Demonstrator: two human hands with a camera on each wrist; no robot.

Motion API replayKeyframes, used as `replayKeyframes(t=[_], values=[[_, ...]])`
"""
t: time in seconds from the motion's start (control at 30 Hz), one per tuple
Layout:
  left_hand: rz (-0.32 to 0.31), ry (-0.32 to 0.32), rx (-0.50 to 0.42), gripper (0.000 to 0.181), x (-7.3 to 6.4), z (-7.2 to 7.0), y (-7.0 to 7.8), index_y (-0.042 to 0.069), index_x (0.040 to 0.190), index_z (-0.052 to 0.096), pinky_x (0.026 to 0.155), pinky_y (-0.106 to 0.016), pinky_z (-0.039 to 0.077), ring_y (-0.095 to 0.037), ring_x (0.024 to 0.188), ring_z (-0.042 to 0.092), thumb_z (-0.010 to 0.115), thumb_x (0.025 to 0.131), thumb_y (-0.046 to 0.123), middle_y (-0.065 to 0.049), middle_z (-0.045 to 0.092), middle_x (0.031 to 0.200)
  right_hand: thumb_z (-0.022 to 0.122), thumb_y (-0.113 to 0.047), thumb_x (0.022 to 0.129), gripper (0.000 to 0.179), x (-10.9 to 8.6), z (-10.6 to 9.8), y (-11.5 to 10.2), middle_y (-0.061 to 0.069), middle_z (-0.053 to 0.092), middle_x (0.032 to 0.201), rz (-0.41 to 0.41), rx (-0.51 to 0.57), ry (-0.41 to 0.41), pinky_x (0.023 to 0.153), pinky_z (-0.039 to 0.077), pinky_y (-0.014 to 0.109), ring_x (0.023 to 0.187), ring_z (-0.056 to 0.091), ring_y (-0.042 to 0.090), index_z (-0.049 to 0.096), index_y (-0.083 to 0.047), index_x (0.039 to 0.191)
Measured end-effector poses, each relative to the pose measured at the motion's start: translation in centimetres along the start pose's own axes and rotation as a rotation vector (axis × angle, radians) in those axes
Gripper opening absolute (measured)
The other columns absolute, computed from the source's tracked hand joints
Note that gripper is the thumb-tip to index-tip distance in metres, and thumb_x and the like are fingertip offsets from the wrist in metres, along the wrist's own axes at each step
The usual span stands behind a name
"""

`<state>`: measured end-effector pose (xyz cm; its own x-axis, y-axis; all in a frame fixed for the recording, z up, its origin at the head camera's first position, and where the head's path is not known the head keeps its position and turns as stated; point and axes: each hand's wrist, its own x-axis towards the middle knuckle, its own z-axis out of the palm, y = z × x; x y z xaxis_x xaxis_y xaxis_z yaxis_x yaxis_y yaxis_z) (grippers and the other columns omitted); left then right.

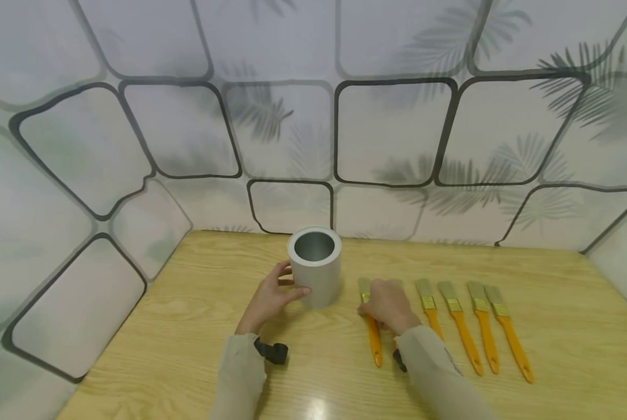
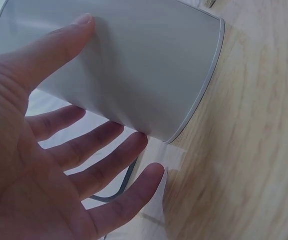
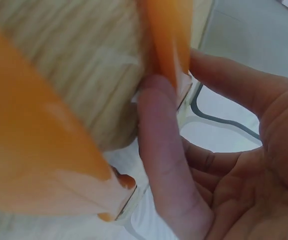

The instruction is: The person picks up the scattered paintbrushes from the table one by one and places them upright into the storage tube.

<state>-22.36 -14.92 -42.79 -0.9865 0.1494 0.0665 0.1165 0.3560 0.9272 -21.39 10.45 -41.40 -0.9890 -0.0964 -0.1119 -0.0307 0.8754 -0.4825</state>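
Note:
A light grey cylindrical container (image 1: pixel 321 283), its top open, stands upright on the table. My left hand (image 1: pixel 271 296) holds its left side, with the thumb (image 2: pixel 59 47) on the front wall and fingertips against the far side. To its right lies a flat paintbrush (image 1: pixel 373 341) with an orange handle and pale bristles. At its metal collar, my right hand (image 1: pixel 389 306) pinches this brush between thumb and fingers. Seen from the right wrist, the orange handle (image 3: pixel 171 35) passes between the fingertips. Another brush lies mostly hidden beneath the right hand.
Several more paintbrushes (image 1: pixel 463 341) lie side by side to the right, bristles pointing away. The wooden table (image 1: pixel 177 326) meets patterned walls (image 1: pixel 392 134) at the back and sides. A black strap (image 1: pixel 272 352) sits on the left wrist.

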Motion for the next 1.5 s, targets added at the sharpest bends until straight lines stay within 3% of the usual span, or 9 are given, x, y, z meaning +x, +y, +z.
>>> replayKeyframes(t=[0.3,0.43,0.6,0.8,1.0,1.23,1.43,1.5], values=[[-0.033,0.031,-0.01,0.072,-2.0,0.7,0.7,0.002,0.149,0.045,0.096,-0.056,0.05,-0.044,0.121,0.058,0.081,0.088,0.01,-0.027,0.051,0.143,0.078,-0.002,0.079,0.032,-1.2,-0.4,0.5,0.001,0.052,0.044,-0.018,0.027,-0.045,0.036,0.045,0.022,0.033,0.049,0.01,0.055,-0.004,0.056],[-0.046,0.036,-0.013,0.072,-2.9,1.1,0.9,0.002,0.15,0.044,0.096,-0.056,0.05,-0.044,0.121,0.058,0.081,0.089,0.011,-0.027,0.051,0.143,0.075,-0.001,0.076,0.031,-2.1,-1.0,0.8,0.003,0.052,0.045,-0.026,0.101,-0.068,0.037,0.047,0.024,0.035,0.052,0.013,0.052,-0.006,0.056],[-0.059,0.037,-0.015,0.072,-3.7,1.4,1.3,0.002,0.15,0.044,0.096,-0.056,0.051,-0.044,0.121,0.057,0.08,0.089,0.012,-0.027,0.051,0.143,0.074,-0.003,0.079,0.03,-2.7,-2.0,1.4,0.006,0.056,0.051,0.01,0.298,-0.101,0.042,0.053,0.03,0.04,0.058,0.017,0.052,-0.005,0.059],[-0.077,0.047,-0.022,0.071,-4.3,1.6,1.7,0.002,0.149,0.045,0.095,-0.055,0.051,-0.044,0.121,0.057,0.081,0.089,0.011,-0.027,0.051,0.143,0.073,-0.006,0.088,0.014,-3.3,-2.7,2.6,0.012,0.065,0.067,0.083,0.554,-0.173,0.049,0.058,0.033,0.05,0.063,0.018,0.064,0.006,0.086],[-0.09,0.049,-0.021,0.072,-5.0,1.8,2.0,0.002,0.15,0.044,0.095,-0.056,0.051,-0.044,0.12,0.058,0.08,0.089,0.012,-0.027,0.05,0.143,0.067,-0.008,0.095,0.038,-3.8,-3.2,4.1,0.014,0.068,0.082,0.114,0.823,-0.266,0.058,0.061,0.035,0.062,0.067,0.018,0.056,0.018,0.119],[-0.069,0.039,-0.02,0.07,-3.6,1.3,1.5,0.002,0.149,0.045,0.094,-0.055,0.052,-0.044,0.12,0.058,0.08,0.089,0.01,-0.027,0.051,0.142,0.062,-0.011,0.101,0.044,-2.9,-3.5,5.2,0.012,0.066,0.091,0.123,1.023,-0.276,0.069,0.062,0.036,0.073,0.069,0.019,0.049,0.017,0.132],[-0.052,0.016,-0.017,0.07,-2.5,0.8,0.9,0.003,0.15,0.045,0.093,-0.055,0.052,-0.043,0.12,0.057,0.08,0.09,0.013,-0.027,0.05,0.143,0.057,-0.012,0.104,0.063,-2.6,-3.5,5.3,0.008,0.062,0.101,0.113,1.209,-0.246,0.08,0.06,0.039,0.081,0.068,0.018,0.024,0.018,0.149],[-0.046,0.009,-0.014,0.07,-2.2,0.6,0.8,0.003,0.15,0.045,0.093,-0.055,0.053,-0.043,0.12,0.057,0.08,0.09,0.013,-0.027,0.05,0.144,0.055,-0.011,0.105,0.061,-2.5,-3.6,5.2,0.008,0.06,0.104,0.108,1.263,-0.223,0.082,0.06,0.039,0.084,0.068,0.017,0.023,0.017,0.149]])
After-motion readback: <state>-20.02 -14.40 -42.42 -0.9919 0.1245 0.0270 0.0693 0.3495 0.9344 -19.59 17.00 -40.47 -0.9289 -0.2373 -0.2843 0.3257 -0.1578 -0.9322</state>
